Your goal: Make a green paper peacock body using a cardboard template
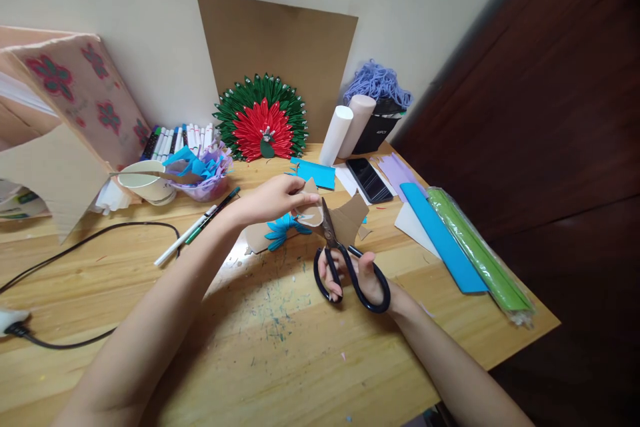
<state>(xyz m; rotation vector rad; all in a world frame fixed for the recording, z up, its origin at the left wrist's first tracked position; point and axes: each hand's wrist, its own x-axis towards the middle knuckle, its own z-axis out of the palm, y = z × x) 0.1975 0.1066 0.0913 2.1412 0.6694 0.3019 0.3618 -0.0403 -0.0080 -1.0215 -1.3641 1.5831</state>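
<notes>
My right hand [367, 278] grips black-handled scissors [350, 267], fingers through both loops, blades pointing up into a piece of brown cardboard [345, 219]. My left hand [275, 199] pinches the left edge of that cardboard between thumb and fingers, holding it above the wooden table [280, 347]. Just below the cardboard lies a blue paper flower [281, 228] on another cardboard scrap.
A red and green paper rosette [263, 120] leans on a cardboard sheet at the wall. Markers [175, 140], a paper cup [146, 181], a bowl of paper scraps [206, 173], two rolls [345, 130], a phone [369, 180], blue [443, 237] and green [477, 250] sheets, and a black cable [75, 243] lie around.
</notes>
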